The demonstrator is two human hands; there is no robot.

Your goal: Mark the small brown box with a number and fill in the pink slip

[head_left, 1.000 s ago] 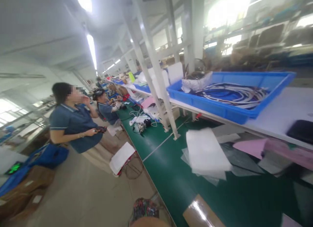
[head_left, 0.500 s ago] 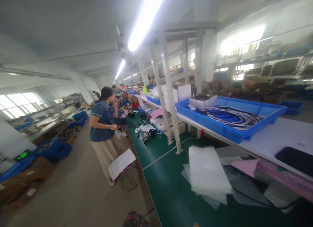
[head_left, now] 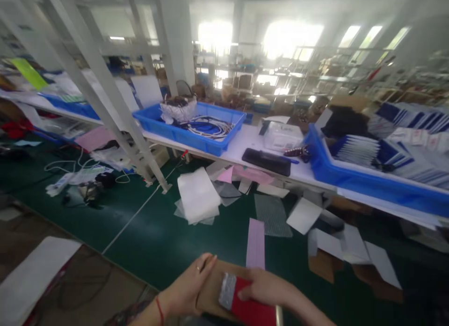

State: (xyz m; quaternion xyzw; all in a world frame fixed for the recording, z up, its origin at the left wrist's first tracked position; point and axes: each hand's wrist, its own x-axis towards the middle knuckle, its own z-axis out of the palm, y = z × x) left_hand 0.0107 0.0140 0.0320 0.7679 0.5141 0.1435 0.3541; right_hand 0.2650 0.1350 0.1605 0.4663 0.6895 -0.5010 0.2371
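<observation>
My left hand (head_left: 189, 288) rests with fingers together along the left edge of a brown cardboard piece (head_left: 210, 288) at the near edge of the green bench (head_left: 154, 242). On that cardboard my right hand (head_left: 270, 287) presses a red flat item (head_left: 250, 309) with a silver strip (head_left: 227, 285) at its left end. A pink paper strip (head_left: 256, 236) lies just beyond the cardboard. The view is blurred.
White foam sheets (head_left: 198, 194), grey and white sheets (head_left: 303, 214) lie scattered on the bench. On the raised white shelf sit a blue tray (head_left: 154, 122) with cables (head_left: 206, 126), a black case (head_left: 268, 160), a clear box (head_left: 282, 136) and a blue bin (head_left: 372, 185) of packets. White frame posts (head_left: 115, 115) stand left.
The view swung right and down, away from the person standing in the aisle. Both my hands and the cardboard with the red item have come into view.
</observation>
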